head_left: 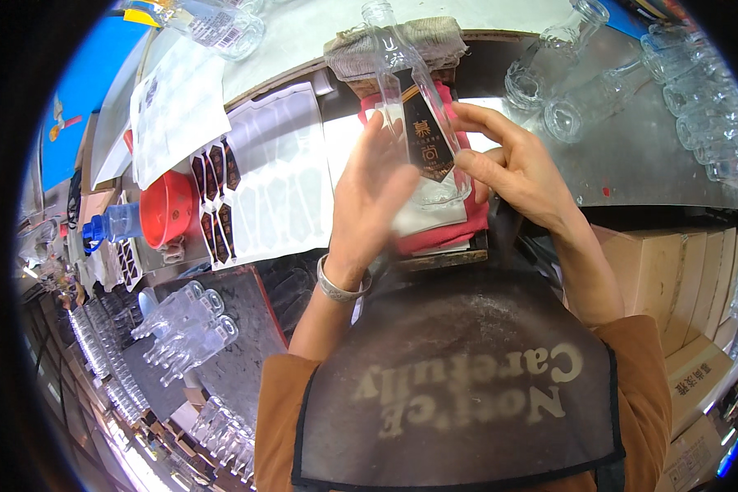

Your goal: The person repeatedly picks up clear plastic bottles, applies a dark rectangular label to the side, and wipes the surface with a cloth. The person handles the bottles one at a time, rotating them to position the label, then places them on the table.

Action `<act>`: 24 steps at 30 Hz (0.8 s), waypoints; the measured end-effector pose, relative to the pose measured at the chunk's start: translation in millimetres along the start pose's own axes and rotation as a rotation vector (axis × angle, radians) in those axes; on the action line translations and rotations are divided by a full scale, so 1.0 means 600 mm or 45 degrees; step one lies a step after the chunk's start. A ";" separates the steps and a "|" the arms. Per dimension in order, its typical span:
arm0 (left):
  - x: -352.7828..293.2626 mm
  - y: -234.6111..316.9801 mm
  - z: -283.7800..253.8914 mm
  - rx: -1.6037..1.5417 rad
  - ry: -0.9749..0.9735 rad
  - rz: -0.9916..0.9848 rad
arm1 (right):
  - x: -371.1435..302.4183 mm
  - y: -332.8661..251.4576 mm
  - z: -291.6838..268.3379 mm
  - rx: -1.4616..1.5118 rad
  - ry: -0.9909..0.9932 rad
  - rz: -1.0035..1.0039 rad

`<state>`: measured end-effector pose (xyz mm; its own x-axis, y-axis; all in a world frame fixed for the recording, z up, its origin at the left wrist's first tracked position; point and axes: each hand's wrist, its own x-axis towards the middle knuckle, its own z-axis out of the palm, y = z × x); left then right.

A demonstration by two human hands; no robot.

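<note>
A clear glass bottle (392, 57) with a long neck lies on its back in front of me, neck pointing away. On its upper face sits a dark, tapered label (425, 135) with gold-coloured print. My left hand (365, 201) is at the bottle's left side, fingers stretched out and the thumb smeared by motion near the label's lower end. Curled against the right side, my right hand (521, 168) steadies the bottle, its thumb tip by the label's edge. The bottle rests on a padded stand with pink cloth (477, 215) and a rolled grey cloth (340, 49) under the neck.
A backing sheet (283, 176) with several dark labels (215, 201) lies at left, beside a red bowl (166, 209) and a blue-capped container (111, 225). Clear bottles (566, 115) lie at the right, others (189, 328) lower left. Cardboard boxes (656, 275) stand at right.
</note>
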<state>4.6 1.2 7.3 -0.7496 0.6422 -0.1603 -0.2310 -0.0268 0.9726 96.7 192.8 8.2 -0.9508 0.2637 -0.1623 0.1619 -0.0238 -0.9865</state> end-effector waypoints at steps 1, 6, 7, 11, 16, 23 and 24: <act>0.002 0.006 0.006 0.014 0.010 -0.001 | 0.003 0.001 0.003 -0.028 0.032 -0.023; 0.003 0.001 0.019 0.058 0.036 0.050 | 0.005 -0.002 0.013 -0.325 0.051 -0.133; 0.002 -0.003 0.017 0.039 0.030 0.063 | 0.004 -0.002 0.014 -0.347 0.060 -0.147; -0.002 -0.012 0.007 -0.071 -0.006 0.086 | 0.001 0.006 0.014 -0.248 0.047 -0.094; 0.002 -0.018 0.002 -0.034 0.012 0.071 | 0.002 0.005 0.011 -0.220 -0.046 -0.043; 0.004 -0.018 0.004 -0.059 0.028 0.066 | 0.000 0.000 0.015 -0.249 -0.010 -0.037; 0.004 -0.019 0.004 -0.045 0.030 0.071 | 0.001 0.002 0.016 -0.243 -0.006 -0.038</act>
<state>6.8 4.7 -3.7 -0.7760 0.6210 -0.1101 -0.2097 -0.0895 0.9737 93.9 183.8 7.0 -0.9571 0.2567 -0.1340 0.1806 0.1675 -0.9692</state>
